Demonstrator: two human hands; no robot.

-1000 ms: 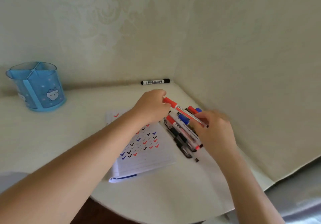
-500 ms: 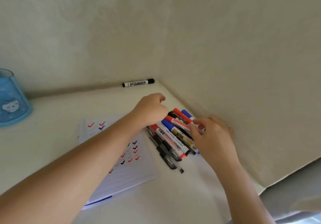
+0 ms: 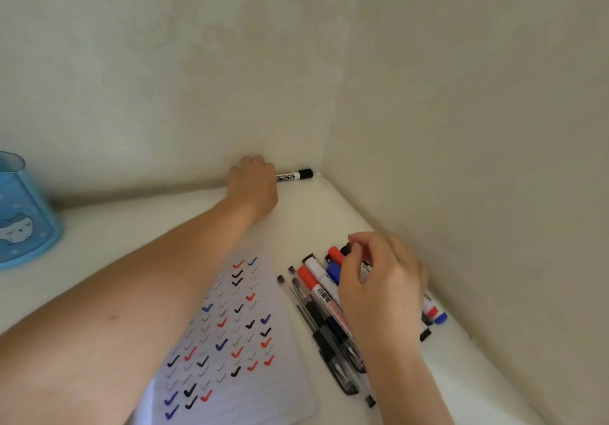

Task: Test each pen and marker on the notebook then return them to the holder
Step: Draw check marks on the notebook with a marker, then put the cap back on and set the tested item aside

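The left hand is stretched to the back of the bench, where its curled fingers close over the left end of a black whiteboard marker. The marker lies along the foot of the rear wall, its black cap pointing into the corner. The right hand sits nearer, over a pile of pens and markers by the side wall. Its fingers are bent above the capped ends, but whether they pinch one or only touch the pile cannot be told. A red-capped marker and a blue-capped marker stick out from under it on the left, with black gel pens alongside and two small loose black caps just beside them. The notebook lies open between the forearms, its lined page covered in red, blue and black ticks. The blue holder, printed with a cartoon face, stands well apart at the far left, cut by the frame edge.

The bench is pale cream and fits into a corner of two walls with faint patterned wallpaper.

Half a second ago the left hand was at the pile next to the right hand and the black whiteboard marker lay alone by the wall. A second ago both hands held a red-capped marker.
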